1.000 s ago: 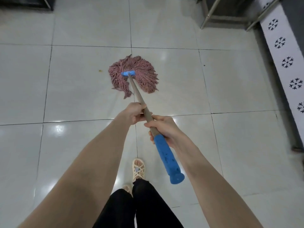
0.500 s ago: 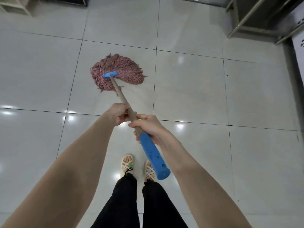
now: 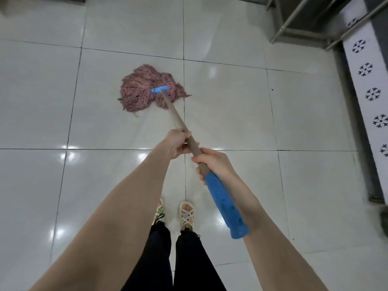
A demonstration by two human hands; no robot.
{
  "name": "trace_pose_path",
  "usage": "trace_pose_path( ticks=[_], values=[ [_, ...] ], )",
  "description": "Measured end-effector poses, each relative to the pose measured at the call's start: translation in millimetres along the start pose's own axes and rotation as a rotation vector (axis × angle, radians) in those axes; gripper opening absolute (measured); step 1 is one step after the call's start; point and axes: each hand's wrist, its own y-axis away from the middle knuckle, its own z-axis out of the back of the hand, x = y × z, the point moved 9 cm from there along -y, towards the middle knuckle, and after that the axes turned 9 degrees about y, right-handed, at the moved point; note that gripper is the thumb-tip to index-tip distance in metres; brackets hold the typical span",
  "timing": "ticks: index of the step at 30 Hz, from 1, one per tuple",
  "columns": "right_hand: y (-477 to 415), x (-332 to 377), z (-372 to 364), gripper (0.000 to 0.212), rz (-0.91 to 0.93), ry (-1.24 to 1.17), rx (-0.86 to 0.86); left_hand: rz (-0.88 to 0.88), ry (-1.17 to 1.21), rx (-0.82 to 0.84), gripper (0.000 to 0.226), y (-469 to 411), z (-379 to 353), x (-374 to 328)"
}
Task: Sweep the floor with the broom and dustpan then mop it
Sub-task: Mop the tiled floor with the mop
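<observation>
Mop head: the pink string mop head [image 3: 147,91] lay spread on the white tiled floor [image 3: 231,106], just left of a grout line, its strands fanned mostly to the left of the blue clamp [image 3: 160,89].
Shaft: the tan shaft [image 3: 176,117] ran from the clamp down and to the right toward the person; the stretches inside both fists were hidden.
Blue grip: the blue grip [image 3: 224,204] stuck out below the right hand, along the right forearm.
Left hand: the left hand [image 3: 176,143] was wrapped around the shaft, higher up; its fingertips were tucked out of sight.
Right hand: the right hand [image 3: 214,162] was curled around the shaft right at the top of the blue grip.
Feet: two strappy sandals [image 3: 186,215] stood side by side below the hands, the left one partly covered by the forearm; black trousers [image 3: 168,259] were cut off at the bottom edge.
Right edge: metal legs [image 3: 294,19] and a white panel with dark flower marks [image 3: 369,80] were cropped by the frame.
</observation>
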Motion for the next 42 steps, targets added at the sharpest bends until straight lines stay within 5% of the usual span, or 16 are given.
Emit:
trace_pose_path(
  ticks=[6, 11, 27, 42],
  values=[
    [10, -21, 35, 0.025, -0.010, -0.182, -0.118, 0.079, -0.162, 0.108, 0.022, -1, -58, 26],
    [12, -2, 25, 0.018, 0.030, -0.263, -0.036, 0.072, -0.163, 0.084, 0.023, 7, -52, 9],
    [-16, 25, 4, 0.046, 0.025, 0.002, 0.216, -0.028, 0.097, -0.101, 0.013, -6, 9, -14],
    [-155, 253, -88, 0.047, 0.016, -0.059, 0.197, 0.001, 0.030, -0.071, 0.020, -135, 66, -267]
  ],
)
